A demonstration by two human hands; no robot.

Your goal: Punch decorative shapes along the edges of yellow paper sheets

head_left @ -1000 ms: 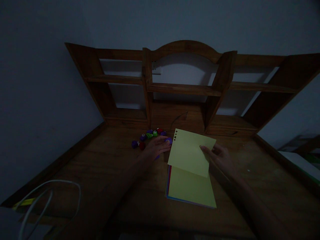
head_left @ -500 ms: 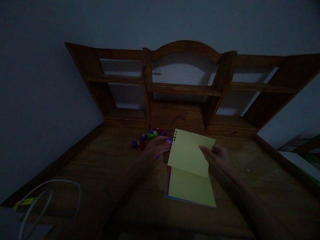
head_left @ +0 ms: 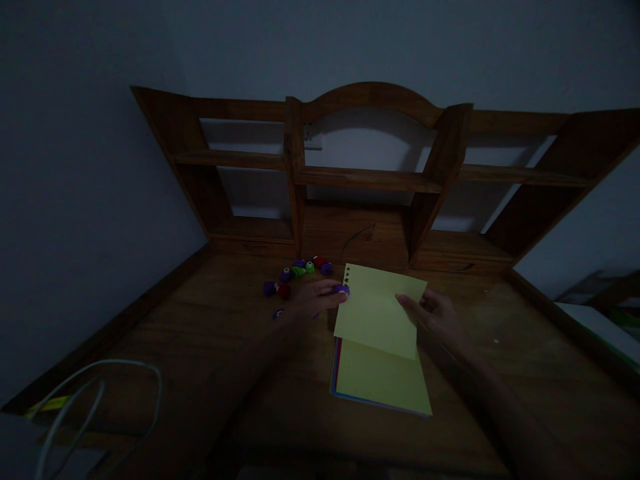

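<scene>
My left hand (head_left: 316,300) is closed around a small purple craft punch (head_left: 343,291), which sits at the left edge of a yellow sheet of paper (head_left: 377,310). Just above the punch, a short row of small punched holes (head_left: 347,275) runs along that edge. On the sheet's right side, my right hand (head_left: 436,321) pinches the paper, thumb on top and fingers underneath. The sheet is held over a stack of coloured paper (head_left: 385,380) with yellow on top and red and blue edges showing. Dim light hides the punch's finer details.
Several small purple, red and green punches (head_left: 299,271) lie to the left and behind my left hand. A purple piece (head_left: 279,313) rests beside my left wrist. A wooden shelf unit (head_left: 370,179) stands along the desk's back. A white cable (head_left: 125,362) loops at lower left.
The yellow sheet has shifted slightly down and left with my right hand. My left hand has brought the purple punch a little down and right, onto the sheet's edge.
</scene>
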